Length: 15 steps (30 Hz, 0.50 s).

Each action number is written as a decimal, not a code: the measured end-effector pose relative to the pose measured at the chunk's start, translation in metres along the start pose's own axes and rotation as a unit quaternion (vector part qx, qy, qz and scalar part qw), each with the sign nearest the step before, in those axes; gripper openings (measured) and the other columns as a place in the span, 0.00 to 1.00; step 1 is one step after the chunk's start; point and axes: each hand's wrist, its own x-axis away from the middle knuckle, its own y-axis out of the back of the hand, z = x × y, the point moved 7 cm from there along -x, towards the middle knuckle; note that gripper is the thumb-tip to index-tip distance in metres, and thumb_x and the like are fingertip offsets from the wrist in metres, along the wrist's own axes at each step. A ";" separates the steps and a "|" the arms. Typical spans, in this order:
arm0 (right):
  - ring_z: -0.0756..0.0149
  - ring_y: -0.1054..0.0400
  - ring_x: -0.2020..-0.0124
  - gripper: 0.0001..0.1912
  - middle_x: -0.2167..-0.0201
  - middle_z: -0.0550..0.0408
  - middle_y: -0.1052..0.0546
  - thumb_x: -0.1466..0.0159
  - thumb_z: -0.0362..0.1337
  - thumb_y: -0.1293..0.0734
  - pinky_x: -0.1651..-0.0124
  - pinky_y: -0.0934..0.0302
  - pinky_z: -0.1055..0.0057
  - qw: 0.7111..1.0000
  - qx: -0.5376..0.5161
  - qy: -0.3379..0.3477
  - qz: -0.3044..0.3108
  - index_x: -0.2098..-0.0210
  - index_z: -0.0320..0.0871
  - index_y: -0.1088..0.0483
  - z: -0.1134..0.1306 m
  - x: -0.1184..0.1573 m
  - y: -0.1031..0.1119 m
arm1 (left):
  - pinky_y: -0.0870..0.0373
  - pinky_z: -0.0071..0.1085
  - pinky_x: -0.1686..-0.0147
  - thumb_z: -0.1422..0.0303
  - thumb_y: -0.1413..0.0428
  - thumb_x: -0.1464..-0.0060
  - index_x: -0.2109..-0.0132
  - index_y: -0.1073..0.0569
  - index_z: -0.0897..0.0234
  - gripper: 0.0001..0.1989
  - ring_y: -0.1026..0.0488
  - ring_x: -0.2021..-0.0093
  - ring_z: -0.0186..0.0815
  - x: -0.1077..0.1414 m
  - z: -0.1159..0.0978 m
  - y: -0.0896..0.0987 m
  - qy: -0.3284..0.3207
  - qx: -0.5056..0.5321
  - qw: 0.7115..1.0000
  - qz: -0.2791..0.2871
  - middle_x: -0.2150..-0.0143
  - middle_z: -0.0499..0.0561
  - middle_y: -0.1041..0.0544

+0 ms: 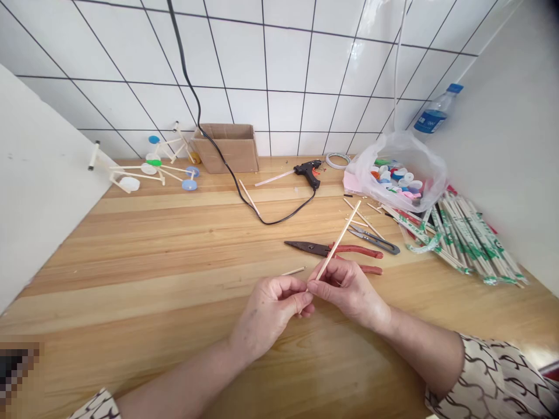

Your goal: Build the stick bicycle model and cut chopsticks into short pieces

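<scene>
My right hand (pixel 347 288) pinches a thin wooden stick (pixel 338 241) near its lower end, and the stick points up and away from me. My left hand (pixel 268 308) has curled fingers, and its fingertips meet the right hand's fingers. Nothing shows in them, though they are partly hidden. A short wooden stick piece (pixel 293 270) lies just beyond my left hand. Red-handled pliers (pixel 332 251) rest on the wooden table (pixel 131 279) just past my right hand, beside a dark metal cutting tool (pixel 373 240).
Wrapped chopsticks (pixel 463 238) and a plastic bag of bottle caps (pixel 397 171) lie at the right. A hot glue gun (pixel 308 173) with a black cable (pixel 262 214) and a cardboard box (pixel 225 148) stand at the back. Stick-and-cap wheeled models (pixel 146 166) sit at the back left.
</scene>
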 end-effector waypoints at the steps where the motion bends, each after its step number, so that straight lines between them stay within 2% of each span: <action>1: 0.68 0.28 0.78 0.08 0.81 0.58 0.25 0.45 0.37 0.31 0.72 0.32 0.71 1.000 -0.001 0.003 0.002 0.74 0.38 0.32 0.000 0.000 0.000 | 0.36 0.27 0.71 0.69 0.43 0.55 0.70 0.24 0.68 0.06 0.31 0.76 0.30 0.000 0.000 0.000 -0.002 0.001 1.000 0.001 0.78 0.47 0.25; 5: 0.67 0.28 0.77 0.09 0.80 0.57 0.25 0.42 0.39 0.33 0.71 0.32 0.69 1.000 0.028 0.005 0.012 0.73 0.39 0.33 0.002 0.001 -0.004 | 0.36 0.26 0.72 0.70 0.44 0.54 0.72 0.25 0.68 0.05 0.32 0.76 0.29 0.000 0.000 0.001 -0.015 -0.001 1.000 0.006 0.79 0.47 0.26; 8: 0.66 0.29 0.75 0.09 0.78 0.56 0.26 0.42 0.41 0.35 0.70 0.34 0.68 0.985 0.169 0.020 0.002 0.71 0.40 0.34 0.014 0.001 -0.001 | 0.36 0.26 0.72 0.70 0.44 0.53 0.72 0.25 0.69 0.05 0.32 0.76 0.30 -0.001 -0.002 0.004 -0.023 -0.003 1.000 0.002 0.79 0.47 0.26; 11: 0.65 0.31 0.70 0.08 0.73 0.54 0.26 0.43 0.39 0.34 0.66 0.34 0.67 0.922 0.373 0.090 -0.050 0.65 0.42 0.34 0.039 0.003 0.013 | 0.37 0.26 0.72 0.70 0.44 0.52 0.74 0.26 0.69 0.07 0.32 0.76 0.30 -0.004 -0.008 0.012 -0.046 -0.007 0.999 -0.010 0.79 0.49 0.25; 13: 0.62 0.32 0.64 0.09 0.67 0.51 0.27 0.44 0.35 0.35 0.61 0.35 0.64 0.863 0.479 0.135 -0.081 0.63 0.43 0.35 0.054 0.005 0.025 | 0.37 0.26 0.73 0.69 0.43 0.52 0.75 0.27 0.69 0.08 0.32 0.76 0.30 -0.006 -0.013 0.019 -0.063 -0.002 0.998 -0.026 0.79 0.49 0.25; 15: 0.57 0.33 0.59 0.10 0.64 0.49 0.28 0.46 0.32 0.34 0.57 0.37 0.59 0.800 0.577 0.145 -0.082 0.65 0.43 0.36 0.060 0.005 0.037 | 0.37 0.26 0.73 0.68 0.43 0.53 0.76 0.27 0.68 0.08 0.33 0.77 0.30 -0.008 -0.016 0.025 -0.074 0.009 0.996 -0.041 0.79 0.49 0.26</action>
